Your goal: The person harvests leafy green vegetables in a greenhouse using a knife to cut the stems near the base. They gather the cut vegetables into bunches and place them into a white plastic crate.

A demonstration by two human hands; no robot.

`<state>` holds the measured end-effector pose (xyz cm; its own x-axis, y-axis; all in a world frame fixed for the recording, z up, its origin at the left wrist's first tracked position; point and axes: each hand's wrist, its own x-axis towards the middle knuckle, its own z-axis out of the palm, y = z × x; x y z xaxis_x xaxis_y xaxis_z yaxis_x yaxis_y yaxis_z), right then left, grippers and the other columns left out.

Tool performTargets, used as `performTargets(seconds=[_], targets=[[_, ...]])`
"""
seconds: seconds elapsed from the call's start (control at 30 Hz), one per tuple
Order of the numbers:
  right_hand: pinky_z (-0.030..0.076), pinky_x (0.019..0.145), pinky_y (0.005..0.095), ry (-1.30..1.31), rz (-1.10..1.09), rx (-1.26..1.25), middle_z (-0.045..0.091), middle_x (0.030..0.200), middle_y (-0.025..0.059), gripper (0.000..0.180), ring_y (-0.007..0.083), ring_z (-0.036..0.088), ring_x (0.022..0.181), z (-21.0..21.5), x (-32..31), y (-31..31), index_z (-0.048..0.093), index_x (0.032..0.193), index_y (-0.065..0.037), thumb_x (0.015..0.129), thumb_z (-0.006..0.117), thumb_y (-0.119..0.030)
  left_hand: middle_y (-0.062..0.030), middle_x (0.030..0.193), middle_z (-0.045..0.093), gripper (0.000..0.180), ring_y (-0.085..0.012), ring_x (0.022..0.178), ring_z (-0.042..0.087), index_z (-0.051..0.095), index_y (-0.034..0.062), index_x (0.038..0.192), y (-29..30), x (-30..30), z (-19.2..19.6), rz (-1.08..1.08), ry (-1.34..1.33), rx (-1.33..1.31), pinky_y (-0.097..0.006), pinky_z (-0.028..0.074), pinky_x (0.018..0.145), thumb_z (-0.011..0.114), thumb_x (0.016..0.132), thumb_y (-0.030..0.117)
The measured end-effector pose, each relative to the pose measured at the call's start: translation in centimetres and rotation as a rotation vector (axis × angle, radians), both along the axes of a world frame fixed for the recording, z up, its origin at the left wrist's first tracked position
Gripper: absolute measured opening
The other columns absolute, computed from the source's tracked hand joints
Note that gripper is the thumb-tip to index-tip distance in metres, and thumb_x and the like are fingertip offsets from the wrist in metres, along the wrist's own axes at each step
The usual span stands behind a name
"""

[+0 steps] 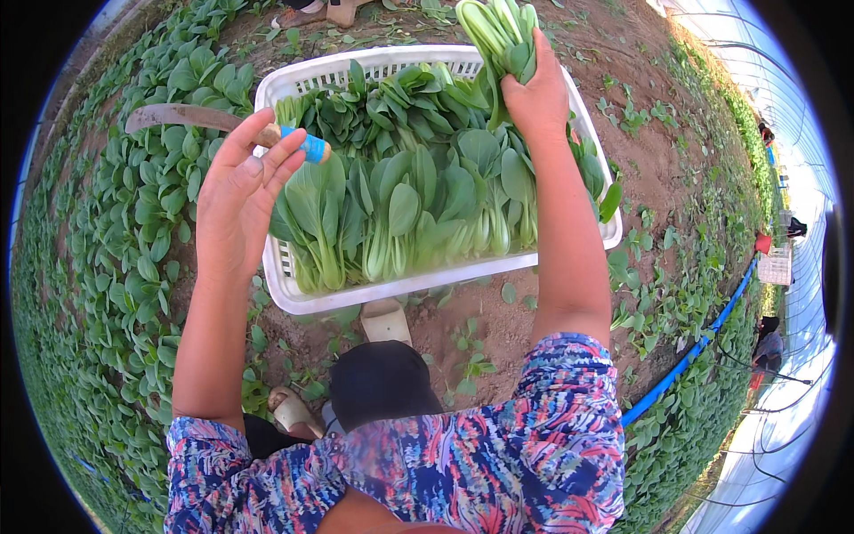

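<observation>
White crate point(374, 294) beneath, clamps fingers of right hand point(539, 93) on bunch point(494, 36) above far right corner, pinches sickle point(209, 117) lightly in left hand point(238, 182) over left edge, perhaps risking gashed leaves point(403, 209) inside through a loosened grip.

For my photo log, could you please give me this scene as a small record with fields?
Left hand: holds a sickle, blade pointing left
Sickle handle: wooden, blue-wrapped near the end
Right hand: grips a bunch of leafy greens
Crate: white, slatted, holding more greens
Left side: growing leafy plants
Right side: blue hose
</observation>
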<state>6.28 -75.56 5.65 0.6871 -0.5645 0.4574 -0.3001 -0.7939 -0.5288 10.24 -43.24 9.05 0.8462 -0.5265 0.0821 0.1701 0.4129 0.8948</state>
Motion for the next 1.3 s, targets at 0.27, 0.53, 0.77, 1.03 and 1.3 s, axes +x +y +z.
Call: performTargets(seconds=[0.27,0.53,0.77,1.03,1.3], targets=[[0.019,0.103,0.0498,0.833,-0.228,-0.049,0.017,0.145,0.0104,0.065,0.0325,0.016,0.133,-17.5,4.0,-5.4,0.024,0.139,-0.025,0.080,0.049,-0.036,-0.0163,0.129,0.038,0.065,-0.0265,0.109,0.050,0.033,-0.0063,0.128,4.1,-1.7,-1.7,0.054,0.070,0.169,-0.036,0.043,0.091,0.060,0.077,0.023],[0.029,0.099,0.0507,0.778,-0.196,0.075,0.033,0.139,0.0140,0.084,0.0339,0.031,0.127,-10.9,5.7,-7.2,0.029,0.137,-0.017,0.070,0.049,-0.064,-0.0159,0.131,0.038,0.064,-0.0231,0.104,0.053,0.034,-0.0055,0.128,9.3,-3.5,0.5,0.135,-0.029,0.246,-0.034,0.043,0.087,0.059,0.076,0.021],[0.039,0.092,0.0326,-0.124,0.593,0.419,0.052,0.117,0.0170,0.051,0.0237,0.052,0.107,4.6,4.2,15.5,0.044,0.124,0.001,0.086,0.052,-0.033,-0.0132,0.125,0.045,0.035,-0.0160,0.095,0.057,0.051,0.0008,0.114,20.7,-4.6,1.4,0.237,-0.165,0.364,-0.030,0.043,0.085,0.052,0.082,0.018],[0.040,0.059,0.0190,0.068,1.258,0.872,0.056,0.088,0.0039,0.042,0.0071,0.051,0.073,2.9,-2.5,54.4,0.035,0.126,-0.005,0.089,0.050,-0.018,-0.0095,0.101,0.059,0.029,-0.0159,0.086,0.061,0.052,-0.0019,0.109,37.0,-10.1,2.6,0.296,-0.055,0.008,-0.031,0.049,0.078,0.055,0.084,0.014],[0.052,0.063,0.0343,0.772,1.130,1.508,0.058,0.090,0.0158,0.047,0.0221,0.060,0.075,-9.5,-3.2,55.6,0.033,0.129,-0.001,0.085,0.046,-0.011,-0.0033,0.111,0.056,0.031,-0.0117,0.095,0.055,0.055,0.0041,0.111,45.9,-17.5,-8.2,0.595,0.221,0.687,-0.028,0.042,0.086,0.051,0.084,0.018]])
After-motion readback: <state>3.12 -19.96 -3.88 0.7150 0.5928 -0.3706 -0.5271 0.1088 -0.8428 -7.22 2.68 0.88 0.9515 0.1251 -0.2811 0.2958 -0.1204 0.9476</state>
